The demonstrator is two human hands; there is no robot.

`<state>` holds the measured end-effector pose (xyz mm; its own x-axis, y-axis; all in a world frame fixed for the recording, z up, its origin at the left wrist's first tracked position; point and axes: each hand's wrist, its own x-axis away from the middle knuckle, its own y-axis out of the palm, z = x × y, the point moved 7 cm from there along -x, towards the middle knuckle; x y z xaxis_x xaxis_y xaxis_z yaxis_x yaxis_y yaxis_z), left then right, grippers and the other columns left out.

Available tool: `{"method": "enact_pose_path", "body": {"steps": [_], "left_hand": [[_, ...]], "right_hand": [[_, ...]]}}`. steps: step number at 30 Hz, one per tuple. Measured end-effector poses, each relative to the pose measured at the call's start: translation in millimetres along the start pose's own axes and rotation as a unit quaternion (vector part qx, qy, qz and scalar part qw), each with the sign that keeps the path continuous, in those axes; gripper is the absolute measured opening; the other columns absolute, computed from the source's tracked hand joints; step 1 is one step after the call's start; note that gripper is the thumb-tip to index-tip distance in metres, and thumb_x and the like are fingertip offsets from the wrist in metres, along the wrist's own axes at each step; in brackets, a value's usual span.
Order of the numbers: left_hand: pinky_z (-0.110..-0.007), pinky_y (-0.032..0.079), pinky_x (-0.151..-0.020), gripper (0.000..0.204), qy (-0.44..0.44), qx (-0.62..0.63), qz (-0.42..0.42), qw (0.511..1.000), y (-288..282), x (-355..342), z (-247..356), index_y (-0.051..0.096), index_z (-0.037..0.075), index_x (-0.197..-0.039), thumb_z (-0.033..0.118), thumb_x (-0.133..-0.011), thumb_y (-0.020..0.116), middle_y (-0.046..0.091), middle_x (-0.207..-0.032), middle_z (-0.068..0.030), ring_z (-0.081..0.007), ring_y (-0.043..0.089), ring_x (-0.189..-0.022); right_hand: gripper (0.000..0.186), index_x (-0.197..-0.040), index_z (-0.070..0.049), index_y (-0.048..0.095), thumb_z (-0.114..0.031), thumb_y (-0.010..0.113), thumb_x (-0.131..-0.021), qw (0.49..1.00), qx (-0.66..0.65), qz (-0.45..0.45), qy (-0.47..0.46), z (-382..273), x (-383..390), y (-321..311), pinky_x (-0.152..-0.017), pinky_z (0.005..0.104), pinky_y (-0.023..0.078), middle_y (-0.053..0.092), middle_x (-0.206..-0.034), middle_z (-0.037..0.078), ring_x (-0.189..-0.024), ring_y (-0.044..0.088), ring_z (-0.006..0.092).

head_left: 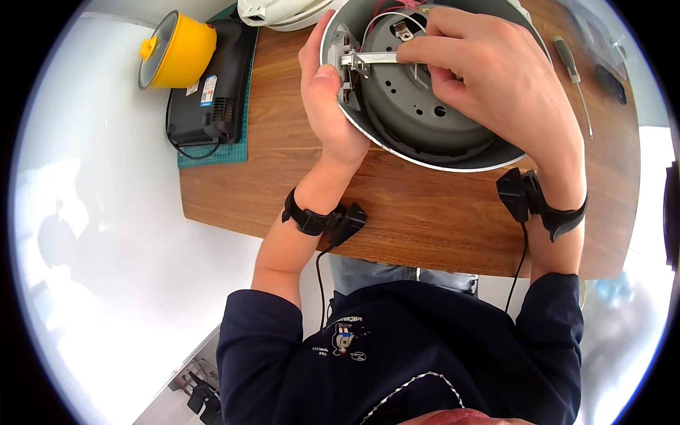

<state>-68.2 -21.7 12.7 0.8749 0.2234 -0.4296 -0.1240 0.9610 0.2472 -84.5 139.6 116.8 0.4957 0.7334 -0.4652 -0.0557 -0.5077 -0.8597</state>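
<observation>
A round, deep metal appliance housing (418,154) rests at the far side of the table, its open side facing up. Inside it lies a grey disc (404,117) with several holes and a small metal clip (404,31). My left hand (331,117) grips the housing's left side, thumb over the rim beside a metal switch bracket (347,86). From that bracket a flat, shiny metal lever (379,58) reaches toward the middle. My right hand (499,81) is closed, pinching the lever's inner end between thumb and forefinger. Its other fingers are curled and partly hidden.
A screwdriver (572,71) lies on the wooden table (283,191) to the right. At the left, a black device (205,106) sits on a green cutting mat (243,145) beside a yellow pot-like container (185,53). White plastic parts (283,13) are behind. Red and white wires (386,13) run inside the housing.
</observation>
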Motion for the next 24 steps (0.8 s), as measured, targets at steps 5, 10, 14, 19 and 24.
{"method": "enact_pose_path", "body": {"steps": [5, 10, 14, 19, 24], "left_hand": [[-0.043, 0.043, -0.113, 0.074, -0.042, 0.060, 0.049, 0.996, 10.5, -1.3, 6.9, 0.033, -0.006, -0.150, 0.044, -0.100, 0.052, 0.051, -0.146, -0.0235, -0.0304, 0.056, -0.130], [-0.042, 0.044, -0.112, 0.072, -0.021, 0.073, 0.040, 0.996, 7.5, -3.7, 1.8, 0.036, -0.008, -0.148, 0.045, -0.101, 0.049, 0.052, -0.145, -0.0224, -0.0302, 0.055, -0.131], [-0.043, 0.044, -0.112, 0.063, 0.028, 0.124, 0.021, 0.992, 2.6, -2.8, -8.1, 0.038, -0.004, -0.148, 0.039, -0.103, 0.047, 0.052, -0.145, -0.0200, -0.0297, 0.054, -0.132], [-0.040, 0.045, -0.108, 0.065, 0.001, 0.011, 0.049, 0.999, -2.3, 4.0, -10.8, 0.042, 0.002, -0.141, 0.054, -0.103, 0.040, 0.055, -0.138, -0.0152, -0.0241, 0.055, -0.126], [-0.036, 0.047, -0.101, 0.061, 0.016, -0.030, 0.041, 0.999, -4.1, 1.4, -5.6, 0.043, 0.000, -0.138, 0.050, -0.103, 0.042, 0.057, -0.130, -0.0133, -0.0200, 0.057, -0.118]], "right_hand": [[0.019, -0.096, -0.008, 0.074, -0.003, 0.070, -0.078, 1.000, -0.005, 0.020, 0.004, 0.7, 1.2, 1.6, -0.065, 0.0376, 0.051, 0.062, -0.084, 0.006, -0.073, 0.064, 0.0253], [0.023, -0.097, -0.009, 0.076, 0.001, 0.069, -0.077, 0.999, -0.011, 0.041, 0.001, 1.6, 2.3, 2.8, -0.063, 0.0377, 0.049, 0.060, -0.082, 0.004, -0.070, 0.062, 0.0247], [0.024, -0.097, -0.009, 0.076, 0.002, 0.069, -0.076, 0.999, -0.018, 0.045, 0.008, -1.1, 1.3, 3.1, -0.062, 0.0378, 0.048, 0.060, -0.080, 0.005, -0.068, 0.061, 0.0248], [0.024, -0.097, -0.009, 0.076, 0.002, 0.069, -0.077, 0.999, -0.006, 0.042, 0.009, -0.8, 2.4, 2.7, -0.062, 0.0382, 0.048, 0.059, -0.080, 0.005, -0.069, 0.060, 0.0250], [0.024, -0.098, -0.010, 0.077, 0.002, 0.069, -0.077, 0.999, -0.002, 0.034, 0.012, -1.1, 2.0, 3.1, -0.063, 0.0382, 0.048, 0.058, -0.080, 0.004, -0.069, 0.060, 0.0248]]}}
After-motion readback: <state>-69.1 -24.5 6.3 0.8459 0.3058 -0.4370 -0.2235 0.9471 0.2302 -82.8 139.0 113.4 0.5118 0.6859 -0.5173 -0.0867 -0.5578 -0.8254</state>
